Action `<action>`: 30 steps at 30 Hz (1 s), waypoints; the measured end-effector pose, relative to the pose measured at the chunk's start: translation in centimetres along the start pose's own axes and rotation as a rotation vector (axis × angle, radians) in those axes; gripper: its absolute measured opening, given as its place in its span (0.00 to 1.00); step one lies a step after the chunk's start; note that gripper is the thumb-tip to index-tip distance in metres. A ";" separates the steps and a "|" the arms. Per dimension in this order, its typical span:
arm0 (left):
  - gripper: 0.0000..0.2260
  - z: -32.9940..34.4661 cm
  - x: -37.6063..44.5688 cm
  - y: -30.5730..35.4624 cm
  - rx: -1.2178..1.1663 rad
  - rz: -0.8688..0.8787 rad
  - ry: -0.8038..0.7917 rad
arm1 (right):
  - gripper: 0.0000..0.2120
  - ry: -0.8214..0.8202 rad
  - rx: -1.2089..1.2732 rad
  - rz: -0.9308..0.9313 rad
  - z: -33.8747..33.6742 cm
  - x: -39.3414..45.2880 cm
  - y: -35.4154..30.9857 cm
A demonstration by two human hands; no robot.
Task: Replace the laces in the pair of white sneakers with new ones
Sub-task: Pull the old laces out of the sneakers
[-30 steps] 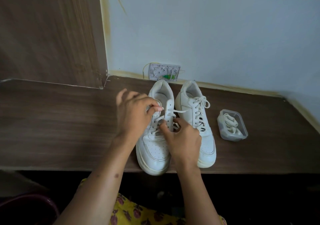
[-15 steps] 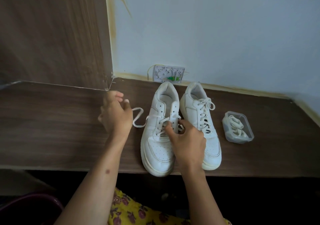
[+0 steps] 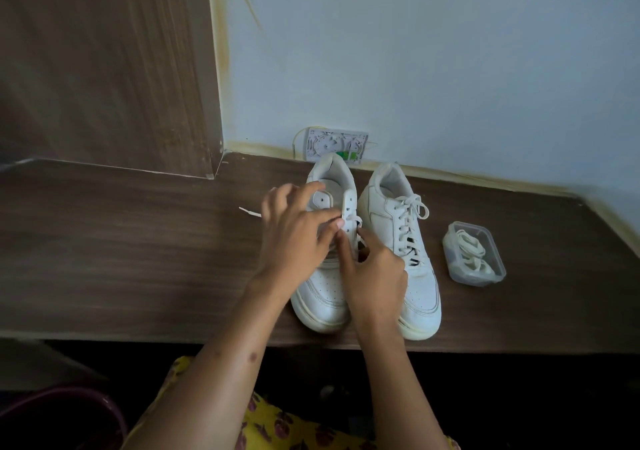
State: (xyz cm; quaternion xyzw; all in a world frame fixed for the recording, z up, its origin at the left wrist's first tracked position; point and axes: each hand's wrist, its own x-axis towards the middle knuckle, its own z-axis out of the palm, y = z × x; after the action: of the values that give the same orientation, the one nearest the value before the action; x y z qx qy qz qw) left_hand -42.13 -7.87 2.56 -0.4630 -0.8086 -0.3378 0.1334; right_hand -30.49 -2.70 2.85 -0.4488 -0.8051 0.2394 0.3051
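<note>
Two white sneakers stand side by side on the wooden desk (image 3: 121, 249), toes toward me. The left sneaker (image 3: 323, 297) has its upper eyelets bare, and a freed end of its lace (image 3: 250, 212) lies on the desk to its left. My left hand (image 3: 294, 238) is over this shoe, thumb and forefinger pinching the lace at the eyelets. My right hand (image 3: 372, 269) rests on the same shoe, fingers curled at the lacing; what they hold is hidden. The right sneaker (image 3: 415, 287) is fully laced and tied.
A clear plastic box (image 3: 474, 254) with coiled white laces sits right of the shoes. A white socket plate (image 3: 334, 145) is on the wall behind them. A wooden panel (image 3: 104, 69) rises at the back left. The desk's front edge is just below the toes.
My left hand pulled a lace end out to the left, let it drop on the desk, then came back to the left sneaker's eyelets. My right hand stayed on the shoe.
</note>
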 end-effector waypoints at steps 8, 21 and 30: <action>0.02 0.5 0.4 0.1 -0.136 -0.061 0.033 | 0.22 -0.051 -0.039 -0.013 0.2 0.0 0.5; 0.07 -2.0 0.5 -1.0 -0.213 -0.293 0.097 | 0.20 -0.059 -0.062 -0.030 0.5 -0.4 -0.2; 0.07 -2.0 0.8 -1.6 0.031 -0.037 0.055 | 0.30 -0.171 0.002 -0.086 -0.3 -1.5 0.2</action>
State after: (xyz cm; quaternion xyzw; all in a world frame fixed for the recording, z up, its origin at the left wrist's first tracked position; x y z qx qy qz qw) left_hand -44.08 -9.18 3.76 -0.4366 -0.8181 -0.3402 0.1563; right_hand -29.56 -3.88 2.48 -0.3914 -0.8465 0.2642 0.2459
